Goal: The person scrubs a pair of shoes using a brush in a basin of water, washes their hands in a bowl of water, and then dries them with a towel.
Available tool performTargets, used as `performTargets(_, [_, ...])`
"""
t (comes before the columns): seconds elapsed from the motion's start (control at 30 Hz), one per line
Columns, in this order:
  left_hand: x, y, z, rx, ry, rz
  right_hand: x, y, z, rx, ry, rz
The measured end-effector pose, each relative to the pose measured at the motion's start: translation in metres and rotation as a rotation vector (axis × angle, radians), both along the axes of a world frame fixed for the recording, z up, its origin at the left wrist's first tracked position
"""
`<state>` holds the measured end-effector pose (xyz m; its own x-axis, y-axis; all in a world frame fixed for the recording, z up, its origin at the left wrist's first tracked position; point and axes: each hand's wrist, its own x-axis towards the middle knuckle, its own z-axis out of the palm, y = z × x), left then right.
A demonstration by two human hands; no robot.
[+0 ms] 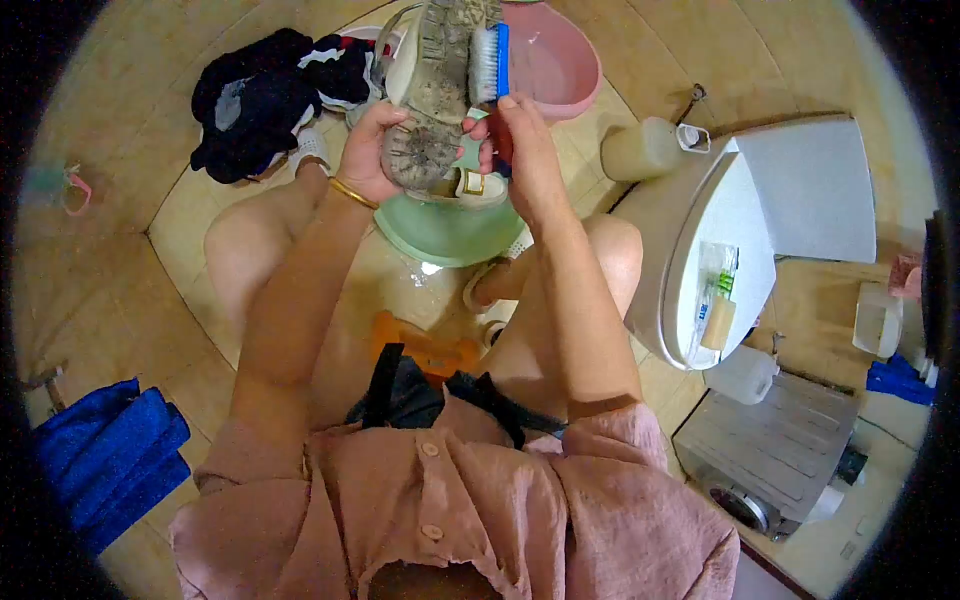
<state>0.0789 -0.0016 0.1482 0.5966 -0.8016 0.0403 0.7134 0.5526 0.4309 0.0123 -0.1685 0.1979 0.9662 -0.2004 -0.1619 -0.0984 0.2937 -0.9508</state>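
Observation:
My left hand (370,155) is closed round the heel end of a shoe (440,95), whose grey, dirt-stained sole faces up. Gripped in my right hand (522,150) is a scrubbing brush (490,65) with a blue back and white bristles. The bristles lie against or close beside the right edge of the sole; contact is hard to judge. Some of my right fingertips are near the shoe too. Below the shoe, a white part with a gold buckle (470,184) shows over a green basin (440,235); whether it belongs to the same shoe I cannot tell.
A pink basin (570,60) stands behind the brush. Dark clothes (250,105) are heaped at the back left. On the right are a jug (640,150), a toilet (690,230) with packets on it, and a washing machine (770,440). Blue towels (115,460) hang left.

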Motion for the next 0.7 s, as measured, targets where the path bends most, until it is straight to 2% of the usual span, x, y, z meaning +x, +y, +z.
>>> performTargets(0.07, [0.0, -0.001, -0.004, 0.062, -0.018, 0.007, 0.0, -0.004, -0.004, 0.0, 0.014, 0.031])
performTargets(0.13, [-0.002, -0.003, -0.005, 0.316, -0.181, 0.128, 0.002, -0.007, -0.006, -0.184, 0.103, -0.023])
performTargets(0.17, [-0.008, -0.008, -0.004, 0.341, -0.206, 0.239, 0.003, -0.004, -0.001, -0.148, 0.127, -0.083])
performTargets(0.2, [-0.009, -0.01, -0.002, 0.34, -0.207, 0.24, 0.003, -0.004, -0.003, -0.148, 0.125, -0.083])
performTargets(0.27, [-0.01, -0.011, 0.001, 0.537, -0.271, 0.298, 0.005, -0.006, -0.014, -0.345, -0.093, -0.165])
performTargets(0.3, [-0.01, -0.012, -0.003, 0.565, -0.231, 0.298, 0.005, -0.012, -0.018, -0.471, -0.099, -0.165])
performTargets(0.33, [-0.011, -0.012, -0.001, 0.564, -0.232, 0.301, 0.005, -0.013, -0.018, -0.472, -0.101, -0.163])
performTargets(0.4, [-0.014, -0.014, 0.004, 0.675, -0.302, 0.344, 0.0, -0.012, -0.019, -0.895, -0.289, -0.268])
performTargets(0.47, [-0.011, -0.01, -0.005, 0.649, -0.276, 0.313, -0.014, -0.002, 0.001, -0.934, -0.221, -0.253])
performTargets(0.53, [-0.01, -0.012, -0.012, 0.623, -0.252, 0.284, -0.021, 0.002, 0.008, -1.389, -0.238, -0.025])
performTargets(0.6, [-0.016, -0.018, -0.018, 0.805, -0.705, 0.371, -0.011, -0.001, 0.003, -1.415, -0.223, -0.07])
performTargets(0.63, [-0.019, -0.02, -0.023, 0.746, -0.675, 0.371, -0.003, -0.004, -0.001, -1.439, -0.203, -0.119])
performTargets(0.7, [-0.029, -0.023, -0.031, 0.916, -0.929, 0.451, 0.013, -0.015, 0.001, -1.485, -0.088, -0.207])
